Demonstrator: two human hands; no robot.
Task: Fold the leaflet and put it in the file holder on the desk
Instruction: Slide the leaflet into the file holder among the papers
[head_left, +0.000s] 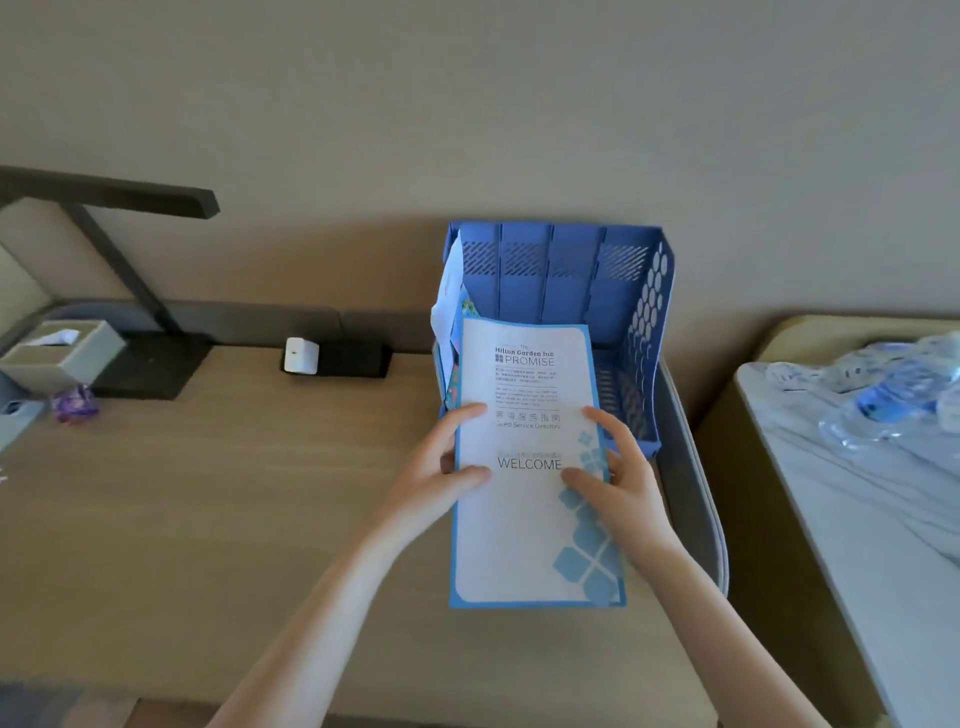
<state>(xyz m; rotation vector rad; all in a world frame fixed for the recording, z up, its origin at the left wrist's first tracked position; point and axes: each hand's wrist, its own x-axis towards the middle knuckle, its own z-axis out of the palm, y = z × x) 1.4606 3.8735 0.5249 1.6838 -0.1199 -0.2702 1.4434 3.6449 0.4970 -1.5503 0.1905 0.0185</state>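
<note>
A: What is seen at the far left of the table (218, 499)?

B: A tissue box (65, 349) is set beside the black base of a desk lamp (130, 291), and a small purple wrapped item (77, 403) lies just in front of the box. Further right, a white charger (301, 355) is plugged into a dark socket panel (353, 358) at the table's back edge.

A: And the leaflet?

B: The leaflet (530, 499) is held above the table's right part, its printed face turned up, with "WELCOME" readable. Its far end reaches the open front of the blue file holder (576, 270), over the left compartments; whether it is touching the holder cannot be told.

A: How are the hands placed?

B: The left hand (441, 467) is closed on the leaflet's left edge, thumb on top and fingers beneath. The right hand (618, 467) is closed on the right edge in the same way. The sheet is pinched by both.

A: Is anything already kept in the holder?

B: White and patterned papers (451, 301) are stood in its leftmost slot. At the far right, plastic water bottles (893, 395) are seen on a marble-topped surface (852, 519).
</note>
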